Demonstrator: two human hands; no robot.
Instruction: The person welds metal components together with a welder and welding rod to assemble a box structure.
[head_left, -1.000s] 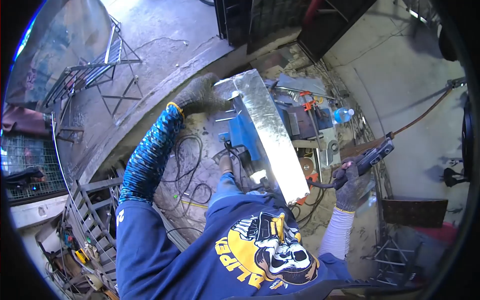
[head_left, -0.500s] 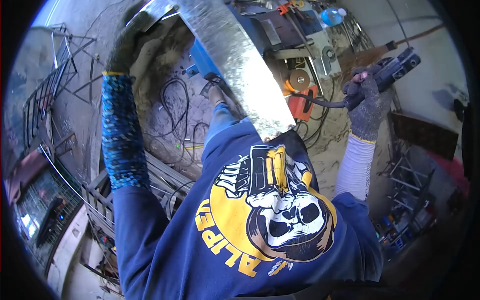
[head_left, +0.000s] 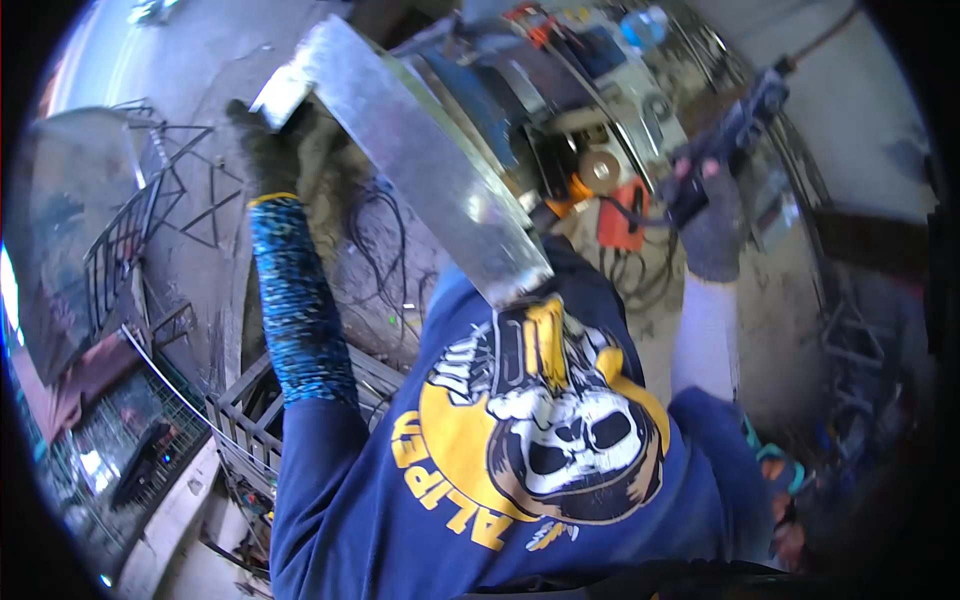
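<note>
A long galvanised sheet-metal piece (head_left: 430, 160) slants across the view, its near end against the front of my shirt. Its far end has a short bent flange. My left hand (head_left: 268, 150), in a dark glove, is closed on that flanged end. Out to the right, my right hand (head_left: 712, 215), in a grey glove, is wrapped around a black corded hand tool (head_left: 735, 130). Blur and the fingers hide its exact kind. A dark cord leads from it toward the left. The tool is apart from the sheet metal.
Beyond the metal stands a cluttered work surface with a round brown disc (head_left: 600, 171), an orange-red box (head_left: 622, 215) and a blue-tinted bottle (head_left: 643, 28). Loose cables (head_left: 385, 240) lie on the floor. Metal frames (head_left: 130, 225) stand at left, and a slatted metal rack (head_left: 260, 420) sits beside me.
The sheet metal's far end and my left hand have come lower and nearer in view. The tool in my right hand has swung to point more upward. The whole view has shifted.
</note>
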